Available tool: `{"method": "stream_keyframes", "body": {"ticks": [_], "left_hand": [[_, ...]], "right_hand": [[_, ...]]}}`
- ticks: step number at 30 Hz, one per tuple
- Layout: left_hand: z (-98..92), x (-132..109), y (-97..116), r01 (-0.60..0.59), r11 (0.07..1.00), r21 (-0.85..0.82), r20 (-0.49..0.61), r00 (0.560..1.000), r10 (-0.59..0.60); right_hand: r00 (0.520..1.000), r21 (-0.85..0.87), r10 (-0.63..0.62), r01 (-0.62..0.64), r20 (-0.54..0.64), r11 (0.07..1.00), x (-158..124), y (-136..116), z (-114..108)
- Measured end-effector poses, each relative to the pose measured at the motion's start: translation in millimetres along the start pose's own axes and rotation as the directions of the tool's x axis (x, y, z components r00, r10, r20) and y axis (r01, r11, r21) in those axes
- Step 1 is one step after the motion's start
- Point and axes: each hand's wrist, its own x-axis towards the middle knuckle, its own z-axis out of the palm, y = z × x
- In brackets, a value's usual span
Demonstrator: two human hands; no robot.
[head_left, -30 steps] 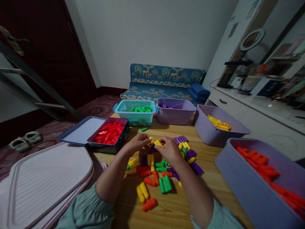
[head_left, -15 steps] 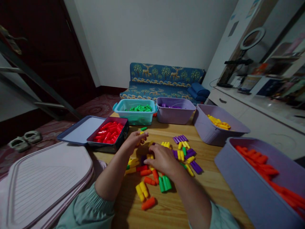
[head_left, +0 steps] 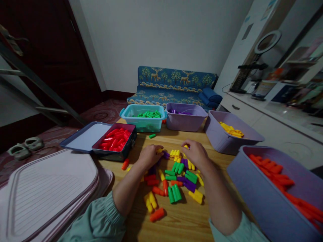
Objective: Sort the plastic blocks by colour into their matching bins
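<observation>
Bullet-shaped plastic pieces in yellow, green, purple, orange and red lie scattered on the wooden table (head_left: 176, 222). My left hand (head_left: 149, 156) is closed at the left of the pile, its fingertips on a yellow piece (head_left: 159, 151); a purple piece (head_left: 166, 155) lies beside them. On the right, my right hand (head_left: 196, 154) pinches another yellow piece (head_left: 186, 147), partly hidden by the fingers. Between the hands sits a joined yellow row (head_left: 175, 153). Nearer me are a green cluster (head_left: 174, 194), a yellow pair (head_left: 150, 201) and an orange piece (head_left: 156, 214).
Around the table's edge stand a dark case (head_left: 126, 151) of red pieces, a turquoise bin (head_left: 143, 126) of green, a lilac bin (head_left: 186, 124) of purple, another (head_left: 222, 143) of yellow, and a nearer one (head_left: 262, 191) of orange. Pink lids (head_left: 50, 188) are stacked at left.
My hands have moved apart, the right one going right and away from me. More green, purple and yellow pieces now show spread in the middle, and an orange piece is visible near the case.
</observation>
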Motion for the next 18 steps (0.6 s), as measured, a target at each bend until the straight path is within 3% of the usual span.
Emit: {"method": "stream_keyframes", "body": {"ticks": [3, 5, 10, 13, 18], "left_hand": [[-0.5, 0, 0, 0.016, 1.000, 0.015, 0.007, 1.000, -0.017], [0.4, 1, -1, 0.030, 0.999, 0.014, 0.004, 1.000, -0.030], [6.3, 4, -10, 0.034, 0.999, -0.040, -0.001, 0.999, -0.034], [9.9, 7, -14, 0.039, 0.996, -0.083, -0.014, 0.999, -0.040], [10.3, 8, -15, 0.051, 0.992, -0.114, -0.028, 0.998, -0.054]], "right_hand": [[0.994, -0.008, 0.075, -0.076, -0.076, 0.997, 9, 26, -3], [0.997, 0.032, 0.044, -0.043, -0.058, 0.999, 10, 32, 6], [0.985, 0.047, -0.148, 0.144, 0.095, 0.989, 2, 16, 37], [0.973, -0.007, -0.156, 0.160, 0.167, 0.987, -3, 8, 43], [0.980, -0.006, -0.122, 0.124, 0.160, 0.992, -5, 4, 41]]}}
